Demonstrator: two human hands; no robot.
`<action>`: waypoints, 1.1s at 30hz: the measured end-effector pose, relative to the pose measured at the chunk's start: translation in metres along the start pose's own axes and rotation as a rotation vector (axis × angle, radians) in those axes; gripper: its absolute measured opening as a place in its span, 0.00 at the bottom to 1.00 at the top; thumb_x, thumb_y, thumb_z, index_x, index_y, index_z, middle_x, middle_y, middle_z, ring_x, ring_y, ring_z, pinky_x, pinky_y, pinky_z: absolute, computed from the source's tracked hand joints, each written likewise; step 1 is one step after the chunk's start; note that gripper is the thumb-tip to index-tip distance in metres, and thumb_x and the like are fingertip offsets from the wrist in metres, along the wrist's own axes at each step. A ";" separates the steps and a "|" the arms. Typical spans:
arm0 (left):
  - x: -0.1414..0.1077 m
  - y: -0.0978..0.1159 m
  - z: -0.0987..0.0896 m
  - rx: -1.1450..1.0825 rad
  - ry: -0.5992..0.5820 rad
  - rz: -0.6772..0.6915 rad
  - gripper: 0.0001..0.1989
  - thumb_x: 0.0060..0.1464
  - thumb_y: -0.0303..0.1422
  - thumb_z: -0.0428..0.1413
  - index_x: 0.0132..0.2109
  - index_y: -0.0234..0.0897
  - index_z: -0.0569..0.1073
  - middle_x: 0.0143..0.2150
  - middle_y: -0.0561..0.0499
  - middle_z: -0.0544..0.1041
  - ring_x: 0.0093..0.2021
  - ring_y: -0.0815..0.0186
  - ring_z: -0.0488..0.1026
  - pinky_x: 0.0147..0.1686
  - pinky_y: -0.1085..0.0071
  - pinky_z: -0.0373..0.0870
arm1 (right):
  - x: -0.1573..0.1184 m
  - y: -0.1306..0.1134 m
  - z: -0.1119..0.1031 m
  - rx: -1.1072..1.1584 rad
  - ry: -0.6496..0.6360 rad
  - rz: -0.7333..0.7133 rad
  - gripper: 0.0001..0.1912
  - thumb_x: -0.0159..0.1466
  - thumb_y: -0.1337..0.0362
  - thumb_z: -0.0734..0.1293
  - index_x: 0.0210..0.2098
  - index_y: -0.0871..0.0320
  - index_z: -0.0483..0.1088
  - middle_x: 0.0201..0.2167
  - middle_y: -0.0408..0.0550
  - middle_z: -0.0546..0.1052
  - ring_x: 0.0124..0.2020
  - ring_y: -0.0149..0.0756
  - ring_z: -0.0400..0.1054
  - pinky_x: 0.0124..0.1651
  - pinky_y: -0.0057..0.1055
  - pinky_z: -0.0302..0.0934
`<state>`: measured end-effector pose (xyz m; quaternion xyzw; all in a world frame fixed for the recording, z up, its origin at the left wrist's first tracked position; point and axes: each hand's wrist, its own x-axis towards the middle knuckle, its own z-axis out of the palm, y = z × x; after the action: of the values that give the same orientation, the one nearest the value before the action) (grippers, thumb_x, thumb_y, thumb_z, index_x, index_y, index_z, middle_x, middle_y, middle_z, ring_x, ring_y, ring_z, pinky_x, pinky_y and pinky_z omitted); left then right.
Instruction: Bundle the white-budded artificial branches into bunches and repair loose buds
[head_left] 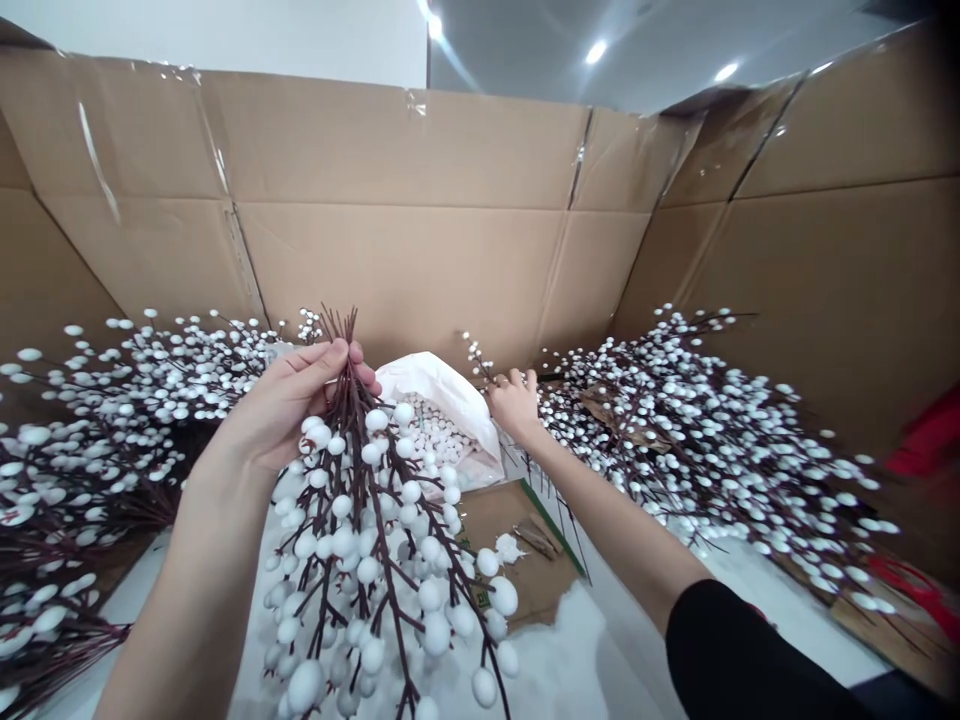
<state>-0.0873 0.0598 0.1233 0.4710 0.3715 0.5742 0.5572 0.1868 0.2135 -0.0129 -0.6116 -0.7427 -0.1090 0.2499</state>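
Note:
My left hand (300, 395) is closed round the gathered brown stems of a bunch of white berry branches (382, 540). The stem ends poke up above my thumb, and the berry-covered twigs hang down toward me. Farther off, my right hand (514, 402) has its fingers curled at a single berry sprig (478, 356), beside the left edge of the right-hand heap. Its fingertips are partly turned away, but the sprig appears to be pinched in them. Between my hands stands an open white bag (439, 375) of loose white berries (435, 430).
Heaps of white berry branches lie at the left (180, 370) and right (675, 420). Tall cardboard walls (405, 150) enclose the work surface. A piece of cardboard (517, 570) with a small tool-like object (536, 537) lies in the middle. Red-handled scissors (911, 590) are at the far right.

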 end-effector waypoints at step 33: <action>0.015 -0.028 0.014 0.045 -0.149 -0.019 0.10 0.51 0.36 0.62 0.33 0.32 0.74 0.28 0.50 0.78 0.29 0.67 0.76 0.30 0.73 0.74 | -0.058 -0.054 -0.167 1.142 0.233 -0.137 0.07 0.62 0.61 0.67 0.28 0.54 0.72 0.27 0.43 0.74 0.29 0.32 0.67 0.31 0.29 0.59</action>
<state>-0.0647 0.0762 0.1020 0.5213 0.3463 0.5236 0.5781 0.1815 0.0737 0.1077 -0.3147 -0.6892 0.2262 0.6122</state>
